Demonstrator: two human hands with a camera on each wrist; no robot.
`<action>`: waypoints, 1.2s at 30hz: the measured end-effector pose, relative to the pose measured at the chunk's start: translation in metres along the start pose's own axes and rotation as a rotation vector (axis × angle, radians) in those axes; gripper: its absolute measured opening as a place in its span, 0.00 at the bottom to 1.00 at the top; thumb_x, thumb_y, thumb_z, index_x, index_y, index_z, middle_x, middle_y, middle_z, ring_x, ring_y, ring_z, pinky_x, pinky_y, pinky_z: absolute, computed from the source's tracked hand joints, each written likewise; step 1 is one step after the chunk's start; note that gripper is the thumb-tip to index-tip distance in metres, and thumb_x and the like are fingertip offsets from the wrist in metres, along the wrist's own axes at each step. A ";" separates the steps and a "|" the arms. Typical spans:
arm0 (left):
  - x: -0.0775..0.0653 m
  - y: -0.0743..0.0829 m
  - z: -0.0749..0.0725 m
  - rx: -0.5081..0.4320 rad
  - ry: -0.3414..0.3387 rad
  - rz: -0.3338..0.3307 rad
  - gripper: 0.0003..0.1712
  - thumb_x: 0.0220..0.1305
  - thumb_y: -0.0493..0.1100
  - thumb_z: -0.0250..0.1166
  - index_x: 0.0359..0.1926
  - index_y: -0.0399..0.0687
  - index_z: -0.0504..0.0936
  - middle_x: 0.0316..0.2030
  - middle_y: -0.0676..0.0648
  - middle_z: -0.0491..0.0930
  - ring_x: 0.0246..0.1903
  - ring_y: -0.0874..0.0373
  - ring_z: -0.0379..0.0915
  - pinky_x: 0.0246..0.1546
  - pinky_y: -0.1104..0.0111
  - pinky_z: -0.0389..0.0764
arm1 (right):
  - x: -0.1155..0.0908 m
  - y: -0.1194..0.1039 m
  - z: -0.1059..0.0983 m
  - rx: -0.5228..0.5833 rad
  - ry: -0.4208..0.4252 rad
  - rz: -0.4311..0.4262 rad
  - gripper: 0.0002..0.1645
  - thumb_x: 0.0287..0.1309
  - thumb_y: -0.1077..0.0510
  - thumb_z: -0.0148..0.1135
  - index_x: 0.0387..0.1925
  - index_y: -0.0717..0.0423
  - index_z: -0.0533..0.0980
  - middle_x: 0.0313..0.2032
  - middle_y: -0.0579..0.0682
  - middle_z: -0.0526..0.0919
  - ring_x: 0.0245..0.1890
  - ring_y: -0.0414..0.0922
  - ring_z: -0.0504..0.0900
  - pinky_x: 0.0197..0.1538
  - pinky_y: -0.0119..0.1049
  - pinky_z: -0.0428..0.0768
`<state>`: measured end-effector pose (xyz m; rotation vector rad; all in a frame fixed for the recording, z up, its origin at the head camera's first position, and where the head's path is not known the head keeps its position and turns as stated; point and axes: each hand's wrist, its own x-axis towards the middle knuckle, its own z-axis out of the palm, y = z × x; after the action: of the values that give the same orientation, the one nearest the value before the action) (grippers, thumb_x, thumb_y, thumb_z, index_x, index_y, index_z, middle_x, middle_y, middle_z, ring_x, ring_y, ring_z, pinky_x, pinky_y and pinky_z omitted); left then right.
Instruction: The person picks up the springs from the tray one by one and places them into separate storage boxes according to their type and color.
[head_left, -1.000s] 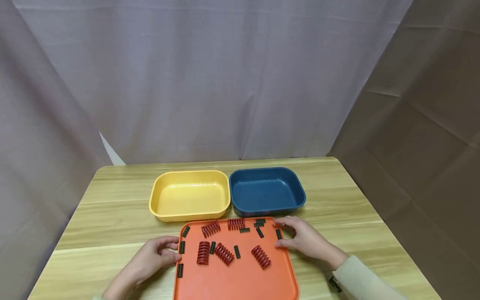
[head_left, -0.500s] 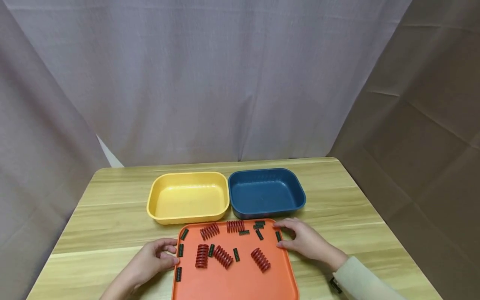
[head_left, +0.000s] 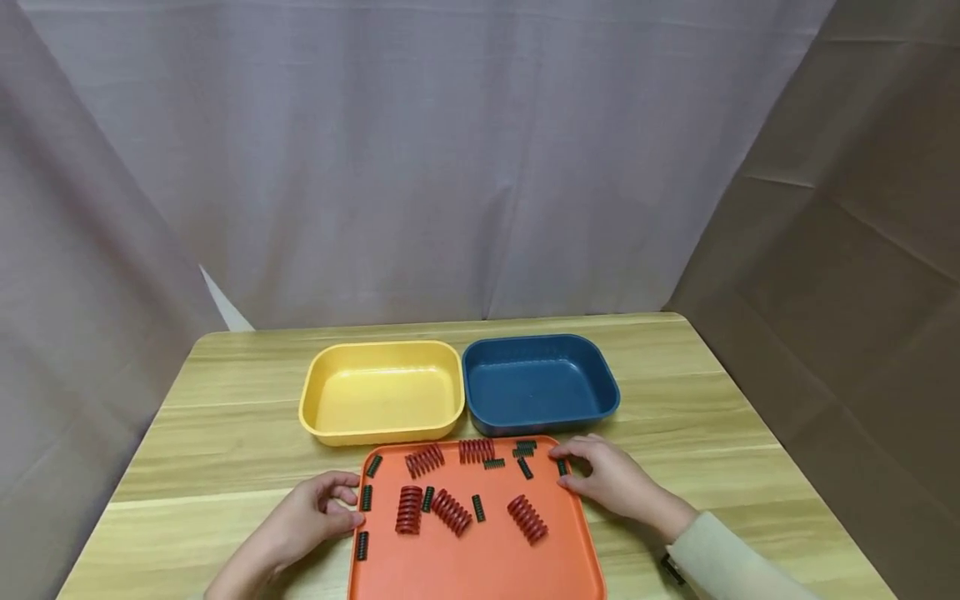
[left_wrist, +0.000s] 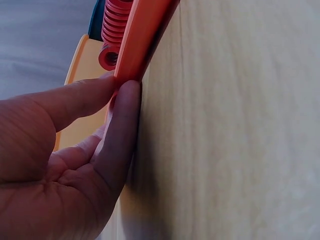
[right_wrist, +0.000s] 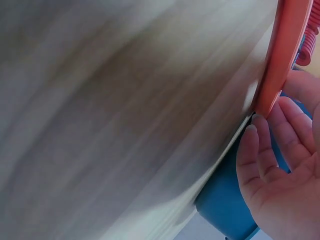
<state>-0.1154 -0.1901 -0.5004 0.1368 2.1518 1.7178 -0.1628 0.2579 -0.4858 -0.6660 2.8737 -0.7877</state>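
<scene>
An orange tray [head_left: 480, 567] lies on the table, holding several thick red springs [head_left: 527, 519] and several thin dark springs [head_left: 478, 507]. At its left side my left hand [head_left: 318, 512] pinches the edge; in the left wrist view the thumb [left_wrist: 85, 97] is at the rim and the fingers are against the outer side. My right hand [head_left: 603, 475] grips the far right corner region, thumb over the rim beside a dark spring [head_left: 562, 467]. From the right wrist view, its other fingers [right_wrist: 250, 160] reach the tray's outer side.
Behind the tray stand a yellow bin [head_left: 382, 392] and a blue bin [head_left: 540, 383], side by side. A small dark object [head_left: 672, 570] is by the right sleeve on the wooden table [head_left: 225, 450]. Grey curtains [head_left: 375, 167] hang behind.
The whole head view shifts slightly. Both hands keep their places on the tray's edges, and the springs lie as before.
</scene>
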 end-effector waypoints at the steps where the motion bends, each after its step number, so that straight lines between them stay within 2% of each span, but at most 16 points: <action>1: 0.000 0.000 0.000 -0.004 0.001 -0.005 0.34 0.53 0.36 0.74 0.58 0.28 0.69 0.41 0.40 0.74 0.36 0.51 0.76 0.33 0.67 0.84 | 0.000 0.000 0.000 -0.002 0.005 -0.004 0.19 0.53 0.53 0.72 0.49 0.45 0.81 0.48 0.38 0.81 0.53 0.44 0.76 0.57 0.48 0.76; 12: 0.001 -0.001 0.001 -0.031 -0.004 -0.021 0.33 0.53 0.34 0.73 0.57 0.27 0.69 0.40 0.40 0.72 0.36 0.51 0.75 0.35 0.66 0.84 | -0.001 -0.008 -0.002 -0.006 0.033 -0.030 0.18 0.53 0.51 0.72 0.48 0.44 0.82 0.45 0.33 0.80 0.50 0.38 0.75 0.55 0.43 0.77; 17: 0.001 -0.002 0.001 0.000 -0.001 -0.027 0.34 0.52 0.36 0.74 0.57 0.29 0.69 0.40 0.41 0.73 0.36 0.51 0.75 0.33 0.66 0.84 | 0.000 -0.024 -0.006 0.091 0.027 -0.031 0.19 0.55 0.51 0.71 0.50 0.48 0.81 0.45 0.37 0.81 0.45 0.40 0.78 0.49 0.43 0.80; 20: 0.001 -0.001 0.001 0.013 0.000 -0.024 0.34 0.52 0.37 0.74 0.57 0.29 0.69 0.40 0.41 0.73 0.36 0.51 0.75 0.32 0.67 0.83 | 0.004 -0.038 -0.008 0.169 0.061 -0.033 0.20 0.56 0.49 0.70 0.50 0.50 0.81 0.43 0.38 0.81 0.42 0.41 0.79 0.47 0.43 0.81; 25: 0.001 0.000 0.001 0.020 0.002 -0.020 0.34 0.52 0.36 0.74 0.57 0.28 0.69 0.40 0.40 0.73 0.35 0.51 0.75 0.31 0.68 0.82 | 0.022 -0.059 -0.008 0.287 0.164 -0.055 0.21 0.54 0.47 0.71 0.49 0.49 0.81 0.43 0.42 0.82 0.42 0.42 0.80 0.46 0.43 0.82; 30: 0.000 0.001 0.000 0.018 -0.010 -0.015 0.34 0.53 0.35 0.73 0.58 0.27 0.68 0.40 0.40 0.73 0.35 0.51 0.75 0.31 0.68 0.82 | 0.047 -0.076 -0.002 0.286 0.263 -0.070 0.20 0.55 0.48 0.71 0.49 0.47 0.81 0.43 0.43 0.82 0.42 0.38 0.80 0.47 0.38 0.82; 36: 0.000 0.001 0.000 0.016 -0.020 -0.019 0.34 0.54 0.35 0.72 0.58 0.27 0.68 0.41 0.40 0.73 0.35 0.52 0.75 0.31 0.68 0.82 | 0.073 -0.096 0.005 0.288 0.262 -0.027 0.22 0.56 0.48 0.70 0.52 0.49 0.80 0.46 0.45 0.82 0.45 0.40 0.79 0.49 0.43 0.81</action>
<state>-0.1152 -0.1897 -0.4989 0.1359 2.1459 1.6824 -0.1905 0.1497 -0.4395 -0.6064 2.8861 -1.3530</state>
